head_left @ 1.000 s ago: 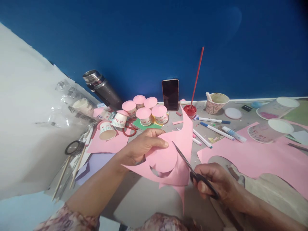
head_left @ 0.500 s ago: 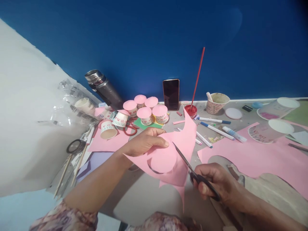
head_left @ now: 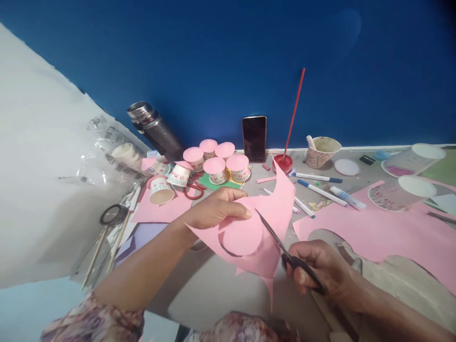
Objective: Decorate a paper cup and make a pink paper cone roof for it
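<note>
My left hand (head_left: 213,209) pinches a sheet of pink paper (head_left: 270,204) held up over the table, thumb on top. A near-complete circle (head_left: 242,235) is cut into the sheet just below my fingers. My right hand (head_left: 320,270) grips black-handled scissors (head_left: 285,251), whose blades point up and left into the paper at the circle's right edge.
Behind stand several small paper cups with pink round tops (head_left: 215,166), a phone (head_left: 254,137) against the blue wall, a steel flask (head_left: 156,130), a red paint pot with stick (head_left: 283,164), markers (head_left: 318,190), red scissors (head_left: 192,190) and a large cut pink sheet (head_left: 392,228) at right.
The pink sheet has turned slightly in my left hand, its upper point swinging right. The cut round the circle has grown longer. Both hands stay in place.
</note>
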